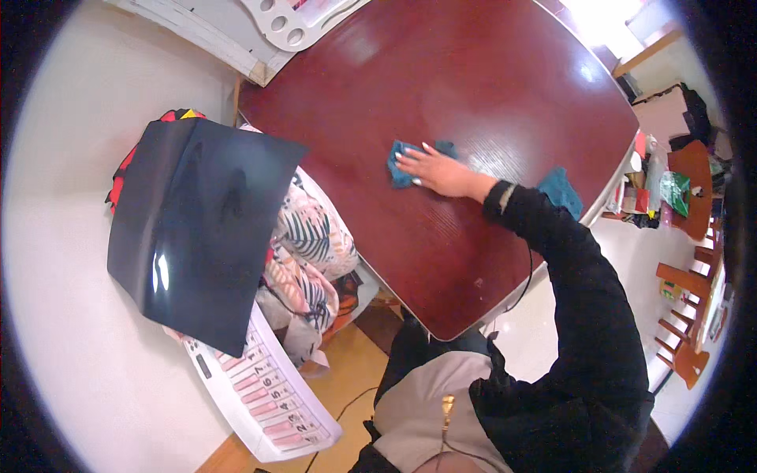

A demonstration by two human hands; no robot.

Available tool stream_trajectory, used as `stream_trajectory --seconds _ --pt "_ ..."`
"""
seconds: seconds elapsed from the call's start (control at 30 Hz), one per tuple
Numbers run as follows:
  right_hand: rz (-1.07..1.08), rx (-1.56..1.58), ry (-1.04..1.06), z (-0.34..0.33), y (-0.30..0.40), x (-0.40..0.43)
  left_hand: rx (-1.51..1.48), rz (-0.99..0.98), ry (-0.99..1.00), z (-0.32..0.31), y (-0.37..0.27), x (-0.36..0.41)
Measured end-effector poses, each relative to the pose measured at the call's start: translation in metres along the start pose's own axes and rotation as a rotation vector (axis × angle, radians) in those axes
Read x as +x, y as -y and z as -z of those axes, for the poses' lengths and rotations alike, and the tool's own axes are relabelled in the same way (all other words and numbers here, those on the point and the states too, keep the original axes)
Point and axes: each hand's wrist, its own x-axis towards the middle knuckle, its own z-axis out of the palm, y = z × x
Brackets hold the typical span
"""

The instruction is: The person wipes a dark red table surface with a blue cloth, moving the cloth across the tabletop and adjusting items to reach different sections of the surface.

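Observation:
My right hand [443,172] lies flat on a blue-green cloth [402,165], palm down, with the fingers spread. The cloth rests on the dark red tabletop [378,100], and part of it shows beyond the fingers. A second blue-green cloth [560,192] lies near the table's right edge, partly behind my black sleeve. Streaks of glare cross the tabletop above and below the hand. My left hand is out of view.
Left of the table, a dark glossy sheet [207,230] covers part of a patterned fabric pile [307,230] and a toy keyboard [266,390]. A white plastic tray [290,35] sits at the top. Wooden chairs [686,284] and packaged goods [656,177] stand at the right.

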Motion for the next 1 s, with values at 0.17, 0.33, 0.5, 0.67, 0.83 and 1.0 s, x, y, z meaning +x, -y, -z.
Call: stream_trajectory --seconds 0.17,0.33,0.5,0.67,0.83,1.0 --pt "-0.073 0.063 0.022 -0.026 0.037 -0.079 -0.25 0.13 -0.019 0.011 -0.045 -0.006" --pt "-0.453 0.933 -0.002 0.013 0.098 -0.129 -0.326 0.191 0.028 0.029 -0.054 -0.01" --pt "-0.505 1.819 -0.493 0.024 0.117 -0.189 -0.837 0.107 0.084 0.051 -0.057 -0.009" --pt "-0.511 2.237 -0.652 0.046 0.141 -0.234 -1.067 0.078 -0.111 0.077 -0.037 -0.036" --pt "-0.419 2.322 -0.619 0.036 0.111 -0.24 -0.993 0.123 -0.145 0.122 -0.007 -0.07" --pt "-0.513 2.038 -0.584 0.026 0.083 -0.235 -0.834 0.216 0.123 0.198 -0.067 -0.112"
